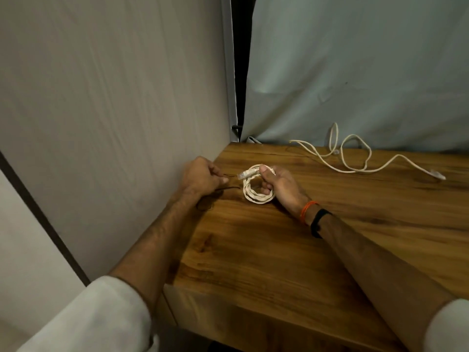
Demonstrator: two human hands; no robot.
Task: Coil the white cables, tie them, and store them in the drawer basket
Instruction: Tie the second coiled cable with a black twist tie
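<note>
A coiled white cable (pixel 253 193) stands on edge on the wooden table (pixel 291 250) near its left side. My right hand (pixel 279 185) grips the coil, thumb on top next to its clear plug. My left hand (pixel 200 177) sits just left of the coil and pinches a thin dark tie (pixel 223 189) that trails along the table toward it. A second white cable (pixel 360 158) lies loose and uncoiled at the back right of the table.
A pale cloth panel (pixel 114 110) runs close along the table's left edge. A grey-blue sheet (pixel 355 72) hangs behind the table. The drawer basket is not in view.
</note>
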